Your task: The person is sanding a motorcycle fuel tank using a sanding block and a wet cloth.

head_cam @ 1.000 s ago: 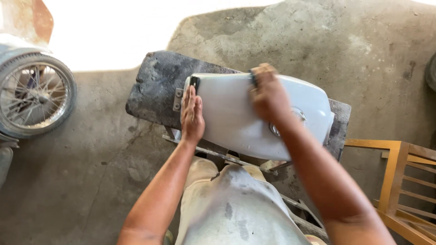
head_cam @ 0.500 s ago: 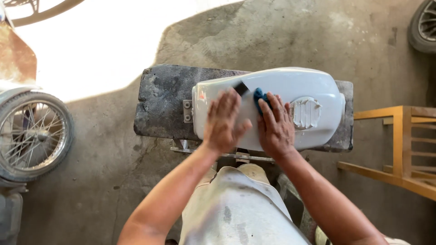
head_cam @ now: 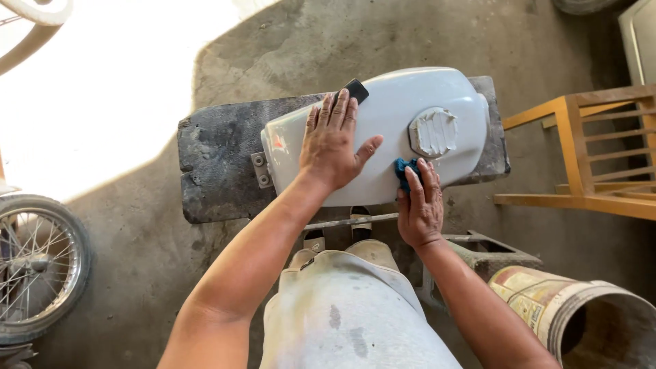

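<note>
A pale grey motorcycle fuel tank (head_cam: 396, 116) lies on a dark, worn slab (head_cam: 219, 164). Its filler opening (head_cam: 434, 131) is covered with whitish tape. My left hand (head_cam: 335, 140) rests flat on the tank's top, fingers spread, near a small black block (head_cam: 356, 89) at the tank's far edge. My right hand (head_cam: 418, 205) presses a small blue pad (head_cam: 404, 169) against the tank's near side, fingers curled over it.
A spoked wheel with tyre (head_cam: 37, 266) stands at the left. A yellow wooden frame (head_cam: 588, 157) is at the right, an open bucket (head_cam: 581, 318) lies at the lower right. A metal stand (head_cam: 478, 249) sits under the slab. Bare concrete floor lies beyond the slab.
My right hand slid with the blue pad from the tank's top down to its near side. My left hand shifted left on the tank. The view has moved closer and turned.
</note>
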